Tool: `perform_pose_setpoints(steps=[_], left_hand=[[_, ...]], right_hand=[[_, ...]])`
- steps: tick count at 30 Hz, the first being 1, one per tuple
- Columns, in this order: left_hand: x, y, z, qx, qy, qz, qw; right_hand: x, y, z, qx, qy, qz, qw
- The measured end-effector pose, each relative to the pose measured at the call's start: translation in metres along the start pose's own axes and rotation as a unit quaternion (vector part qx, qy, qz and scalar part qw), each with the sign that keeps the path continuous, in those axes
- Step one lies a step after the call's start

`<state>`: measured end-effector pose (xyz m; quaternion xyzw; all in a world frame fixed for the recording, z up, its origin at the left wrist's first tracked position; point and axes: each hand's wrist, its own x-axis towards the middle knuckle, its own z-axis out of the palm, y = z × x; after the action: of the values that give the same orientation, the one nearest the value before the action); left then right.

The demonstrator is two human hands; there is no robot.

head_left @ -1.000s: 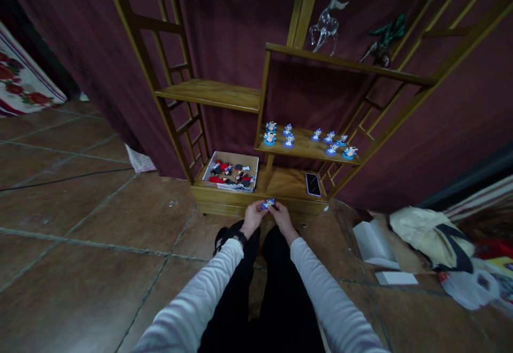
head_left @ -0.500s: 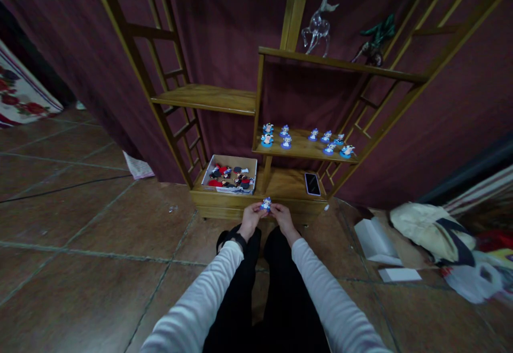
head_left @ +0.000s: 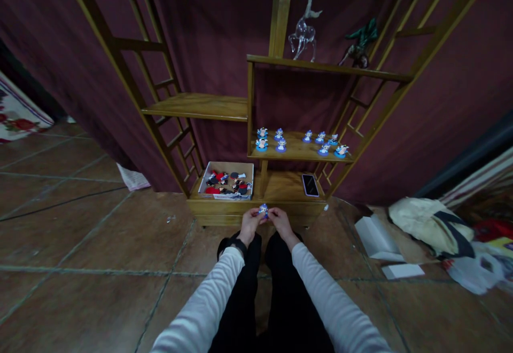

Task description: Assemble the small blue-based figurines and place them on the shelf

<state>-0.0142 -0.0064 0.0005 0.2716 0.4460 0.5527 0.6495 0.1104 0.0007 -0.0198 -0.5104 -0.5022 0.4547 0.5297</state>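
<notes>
Between both hands, in front of the low wooden cabinet, is a small blue-and-white figurine [head_left: 263, 210]. My left hand [head_left: 250, 223] pinches it from the left, and my right hand [head_left: 280, 220] grips it from the right. Similar figurines [head_left: 281, 145] on round blue and purple bases stand upright on the middle shelf [head_left: 300, 151], in a group at its left and another at its right. To the left, a shallow cardboard box [head_left: 251, 172] on the cabinet top holds several red and black figurines [head_left: 216, 178] lying jumbled.
A phone [head_left: 310, 185] lies at the right of the cabinet top. Above, a clear glass horse [head_left: 304, 38] and a dark green figure [head_left: 360, 43] stand on the upper shelf. White boxes [head_left: 377, 240], a cloth bag [head_left: 425, 222] and a plastic bag [head_left: 475, 270] lie on the floor at right.
The view has tilted and turned slightly, so the shelves sit lower and farther left. Both hands stay on the figurine, which looks slightly turned between the fingers.
</notes>
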Motion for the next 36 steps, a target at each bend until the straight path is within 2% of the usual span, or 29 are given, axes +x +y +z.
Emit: perform_pose_setpoints(steps=[20,23,29,32,36], left_hand=[[0.01,-0.01,0.0,-0.012,0.045,0.017,0.999],[0.007,-0.008,-0.001,-0.017,0.026,0.014,0.999],[-0.007,0.001,-0.001,-0.04,-0.054,0.006,0.998],[-0.011,0.003,0.0,-0.045,-0.06,0.007,0.997],[-0.011,0.002,0.004,-0.047,-0.034,0.012,0.998]], right_hand=[[-0.01,-0.012,0.005,-0.163,0.027,-0.062,0.984],[-0.012,-0.013,0.005,-0.17,0.033,-0.065,0.983],[-0.013,-0.012,0.005,-0.133,0.047,-0.066,0.988],[-0.013,-0.011,0.004,-0.116,0.043,-0.059,0.991],[-0.013,-0.011,0.003,-0.115,0.042,-0.051,0.991]])
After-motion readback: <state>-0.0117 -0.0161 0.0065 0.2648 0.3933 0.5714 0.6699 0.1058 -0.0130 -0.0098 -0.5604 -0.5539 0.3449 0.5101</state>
